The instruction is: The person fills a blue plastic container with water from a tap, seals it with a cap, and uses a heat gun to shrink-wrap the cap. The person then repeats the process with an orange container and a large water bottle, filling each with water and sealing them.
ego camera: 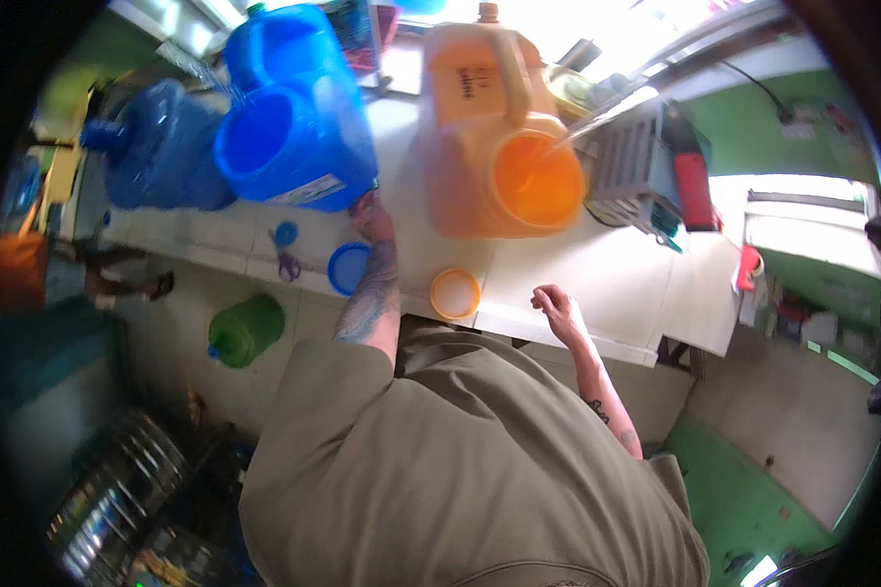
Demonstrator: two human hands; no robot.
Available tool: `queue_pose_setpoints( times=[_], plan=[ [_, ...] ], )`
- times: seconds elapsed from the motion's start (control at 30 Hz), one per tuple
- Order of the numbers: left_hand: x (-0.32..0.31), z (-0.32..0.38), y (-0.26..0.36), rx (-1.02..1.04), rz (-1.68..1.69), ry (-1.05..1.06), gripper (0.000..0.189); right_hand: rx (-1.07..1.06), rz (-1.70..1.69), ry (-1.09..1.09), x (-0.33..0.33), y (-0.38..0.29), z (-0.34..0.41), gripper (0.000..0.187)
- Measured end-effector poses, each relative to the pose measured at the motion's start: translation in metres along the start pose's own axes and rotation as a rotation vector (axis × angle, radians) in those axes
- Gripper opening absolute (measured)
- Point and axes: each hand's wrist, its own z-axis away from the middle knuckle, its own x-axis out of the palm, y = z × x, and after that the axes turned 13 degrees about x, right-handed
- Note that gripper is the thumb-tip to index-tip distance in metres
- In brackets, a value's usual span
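My left hand (371,216) reaches to the lower right corner of a large blue plastic jug (323,143); its fingertips are partly hidden, so its hold is unclear. The jug's wide round mouth faces me. Beside it stands an orange plastic jug (455,176) with a handle and a similar wide mouth. Clear streams or tubes, I cannot tell which, run to both mouths. Over the white tiled counter (550,264), my right hand (556,308) hangs with loosely bent fingers and nothing visible in them. A blue round lid (348,268) lies by my left forearm, an orange-rimmed lid (455,293) between my arms.
A translucent blue water bottle (165,150) lies at the counter's left. Purple-handled scissors (288,265) and a blue tape roll (286,233) rest near the front edge. A grey plastic crate (628,158) stands right. On the floor is a green bottle (246,330).
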Motion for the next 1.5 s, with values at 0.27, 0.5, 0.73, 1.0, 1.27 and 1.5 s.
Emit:
queue_pose_setpoints(
  times=[0.27, 0.5, 0.73, 1.0, 1.27, 1.5],
  plan=[
    [-0.011, 0.000, -0.012, -0.203, -0.149, -0.234, 0.043, -0.103, 0.024, 0.793, -0.129, -0.013, 0.007, 0.028],
    [-0.064, 0.044, 0.036, -0.358, 0.187, -0.313, 0.039, -0.138, 0.213, 0.879, -0.198, -0.042, -0.006, 0.032],
    [-0.095, 0.136, 0.114, -0.352, 0.353, -0.375, 0.021, -0.497, 0.560, 1.032, -0.235, -0.034, -0.021, 0.016],
    [-0.039, 0.248, 0.212, -0.360, 0.395, -0.693, 0.022, -0.505, 0.482, 0.705, -0.283, -0.016, -0.027, 0.021],
    [-0.003, 0.278, 0.327, -0.323, 0.478, -0.883, 0.024, -0.440, -0.254, 0.614, -0.302, -0.005, -0.027, 0.025],
    [0.069, 0.317, 0.420, -0.255, 0.720, -0.786, 0.026, -0.317, -0.673, -0.072, -0.273, 0.010, -0.002, 0.038]
  ],
)
